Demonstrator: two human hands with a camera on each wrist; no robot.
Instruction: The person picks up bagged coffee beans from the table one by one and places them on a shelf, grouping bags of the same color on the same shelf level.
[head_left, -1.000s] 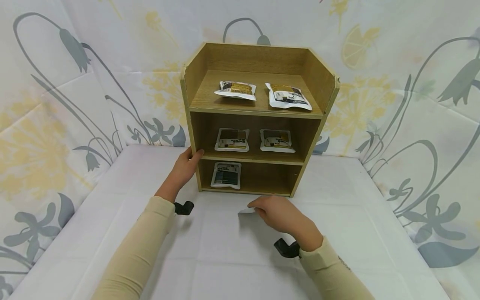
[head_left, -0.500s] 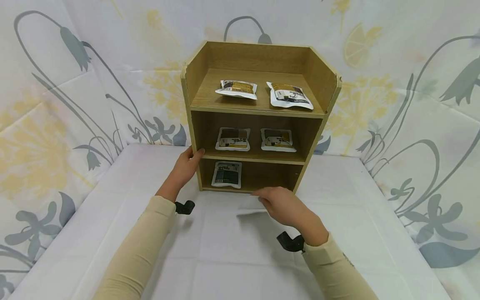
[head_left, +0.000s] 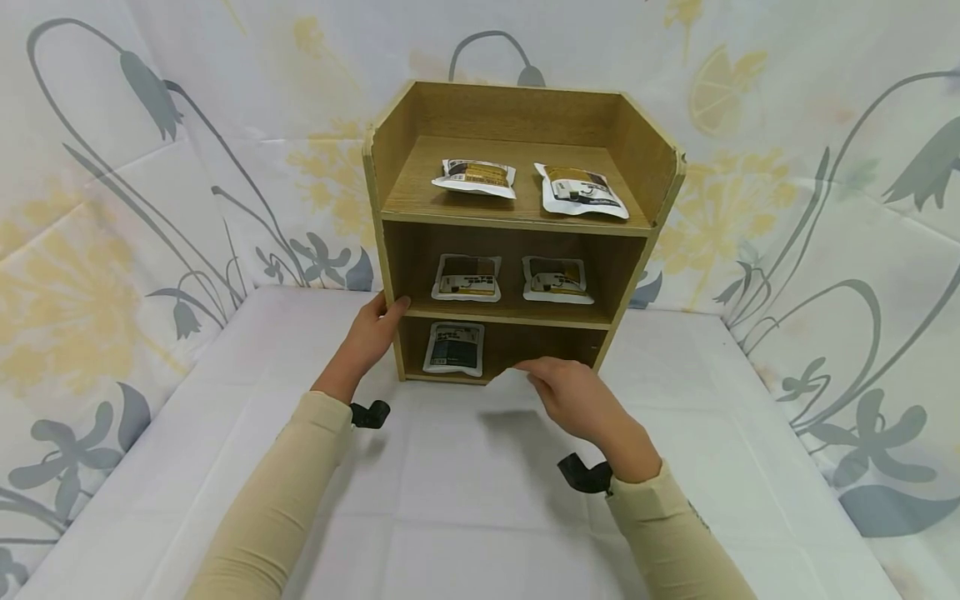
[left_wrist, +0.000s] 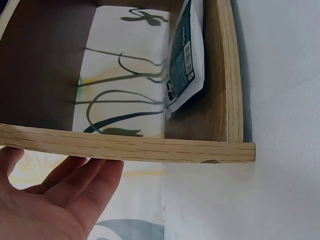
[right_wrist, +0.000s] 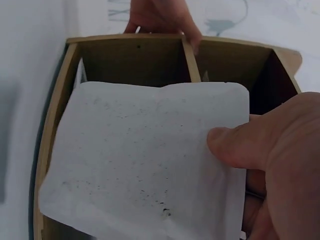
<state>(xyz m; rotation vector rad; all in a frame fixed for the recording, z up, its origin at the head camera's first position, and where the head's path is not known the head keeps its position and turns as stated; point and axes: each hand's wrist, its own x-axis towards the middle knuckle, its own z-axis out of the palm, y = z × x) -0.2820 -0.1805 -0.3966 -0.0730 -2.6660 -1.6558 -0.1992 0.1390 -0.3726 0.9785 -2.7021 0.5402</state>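
My left hand [head_left: 367, 337] grips the left side panel of a small three-level wooden shelf [head_left: 517, 218], thumb at the front edge beside the middle board. In the left wrist view its fingers [left_wrist: 97, 187] lie against the panel's outside. My right hand [head_left: 581, 400] pinches a flat white packet [right_wrist: 155, 155] by one edge, thumb on its plain, speckled face. In the head view the packet shows as a thin white sliver in front of the bottom compartment's right half. A white-edged dark packet [head_left: 454, 348] lies at the left of that compartment.
Two packets [head_left: 476, 178] [head_left: 581, 192] lie on the top level and two more [head_left: 467, 277] [head_left: 557, 279] on the middle one. The shelf stands on a white cloth [head_left: 450, 500] before a flower-patterned backdrop [head_left: 225, 108].
My right hand has lifted and moved forward with the packet, from above the cloth toward the bottom compartment. The left hand has stayed on the side panel.
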